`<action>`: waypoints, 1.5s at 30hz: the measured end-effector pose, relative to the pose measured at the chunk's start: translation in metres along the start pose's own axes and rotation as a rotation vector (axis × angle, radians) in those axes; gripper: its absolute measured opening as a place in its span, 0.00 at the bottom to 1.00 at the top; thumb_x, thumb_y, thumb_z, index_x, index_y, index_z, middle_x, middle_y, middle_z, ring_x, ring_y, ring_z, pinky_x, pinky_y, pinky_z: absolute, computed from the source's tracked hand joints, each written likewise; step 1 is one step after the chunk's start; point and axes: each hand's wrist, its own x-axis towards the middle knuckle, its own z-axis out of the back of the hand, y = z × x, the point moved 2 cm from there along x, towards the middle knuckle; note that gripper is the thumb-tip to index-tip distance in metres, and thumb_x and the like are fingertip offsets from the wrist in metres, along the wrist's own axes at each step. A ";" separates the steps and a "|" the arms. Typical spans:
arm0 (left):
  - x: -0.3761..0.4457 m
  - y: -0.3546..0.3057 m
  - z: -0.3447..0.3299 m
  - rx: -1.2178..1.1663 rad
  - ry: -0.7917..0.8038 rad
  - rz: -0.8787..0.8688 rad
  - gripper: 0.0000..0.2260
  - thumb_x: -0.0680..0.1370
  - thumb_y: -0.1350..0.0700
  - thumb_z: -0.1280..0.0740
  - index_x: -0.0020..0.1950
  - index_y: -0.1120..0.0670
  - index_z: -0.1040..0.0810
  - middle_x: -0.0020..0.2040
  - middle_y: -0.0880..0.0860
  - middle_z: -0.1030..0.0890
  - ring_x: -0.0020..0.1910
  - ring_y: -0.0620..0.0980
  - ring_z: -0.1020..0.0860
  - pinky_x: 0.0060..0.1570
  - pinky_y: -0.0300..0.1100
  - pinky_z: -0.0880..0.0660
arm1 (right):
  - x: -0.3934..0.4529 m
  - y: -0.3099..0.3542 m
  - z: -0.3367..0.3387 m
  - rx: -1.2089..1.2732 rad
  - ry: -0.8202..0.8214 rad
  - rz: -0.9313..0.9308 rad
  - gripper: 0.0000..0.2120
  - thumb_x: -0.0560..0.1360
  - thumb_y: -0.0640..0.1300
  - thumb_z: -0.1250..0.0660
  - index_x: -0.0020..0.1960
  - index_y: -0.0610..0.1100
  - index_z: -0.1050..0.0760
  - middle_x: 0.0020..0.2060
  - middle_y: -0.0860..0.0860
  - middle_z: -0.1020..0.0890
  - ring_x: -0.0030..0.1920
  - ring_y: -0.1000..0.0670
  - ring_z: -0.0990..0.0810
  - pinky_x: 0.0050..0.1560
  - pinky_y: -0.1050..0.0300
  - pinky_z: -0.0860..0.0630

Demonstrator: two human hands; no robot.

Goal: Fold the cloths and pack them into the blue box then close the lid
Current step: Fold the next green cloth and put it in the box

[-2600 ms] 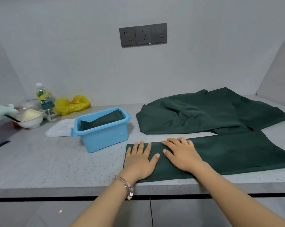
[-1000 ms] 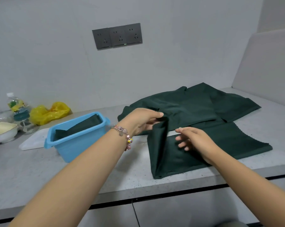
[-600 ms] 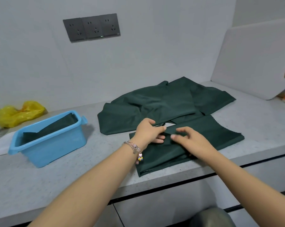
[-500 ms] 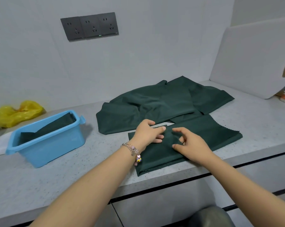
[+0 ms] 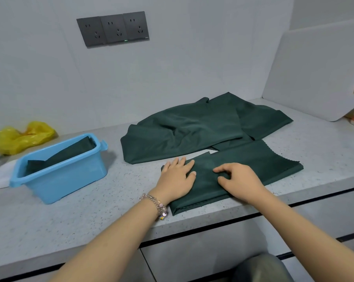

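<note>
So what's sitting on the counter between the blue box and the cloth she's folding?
Nothing: the head view shows only bare speckled counter between the blue box and the cloth being folded.

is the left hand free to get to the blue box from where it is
Probably yes. The left hand lies flat on the folded cloth, holding nothing, and the blue box stands open to its left with only bare counter between them.

Pale grey wall (image 5: 192, 64), triple dark socket panel (image 5: 113, 28), speckled grey countertop (image 5: 70, 218), leaning white board (image 5: 318, 70)
</note>
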 end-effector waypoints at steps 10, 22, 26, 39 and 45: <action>-0.004 0.000 0.006 0.096 0.025 -0.034 0.22 0.82 0.43 0.52 0.76 0.45 0.42 0.75 0.49 0.41 0.73 0.50 0.45 0.71 0.47 0.50 | -0.007 0.003 -0.012 -0.098 0.034 0.060 0.18 0.78 0.43 0.42 0.68 0.47 0.29 0.56 0.50 0.28 0.56 0.49 0.26 0.54 0.62 0.32; -0.055 0.038 0.069 0.033 -0.030 0.027 0.21 0.73 0.55 0.37 0.26 0.54 0.45 0.24 0.54 0.42 0.28 0.51 0.44 0.29 0.43 0.42 | -0.006 0.035 -0.026 -0.173 0.249 0.326 0.18 0.80 0.43 0.41 0.68 0.56 0.31 0.50 0.57 0.34 0.55 0.52 0.35 0.63 0.60 0.39; -0.073 0.051 0.072 0.006 -0.019 0.084 0.19 0.73 0.54 0.36 0.26 0.58 0.37 0.25 0.57 0.37 0.27 0.52 0.41 0.29 0.44 0.40 | 0.018 0.050 -0.030 -0.254 0.294 0.385 0.19 0.79 0.43 0.39 0.64 0.62 0.28 0.47 0.59 0.34 0.50 0.54 0.38 0.63 0.58 0.39; -0.060 0.052 0.073 -0.328 -0.308 0.278 0.09 0.72 0.58 0.38 0.35 0.60 0.22 0.35 0.54 0.21 0.33 0.50 0.27 0.37 0.44 0.25 | 0.042 0.066 -0.010 -0.002 -0.022 0.182 0.14 0.75 0.46 0.32 0.61 0.49 0.22 0.51 0.51 0.24 0.52 0.50 0.27 0.52 0.63 0.35; -0.037 0.037 0.054 -0.780 -0.279 0.483 0.09 0.72 0.65 0.44 0.34 0.53 0.34 0.33 0.54 0.24 0.34 0.56 0.22 0.36 0.44 0.23 | 0.053 0.064 -0.025 0.384 0.092 -0.183 0.05 0.78 0.37 0.38 0.45 0.42 0.25 0.30 0.49 0.23 0.27 0.54 0.24 0.24 0.66 0.27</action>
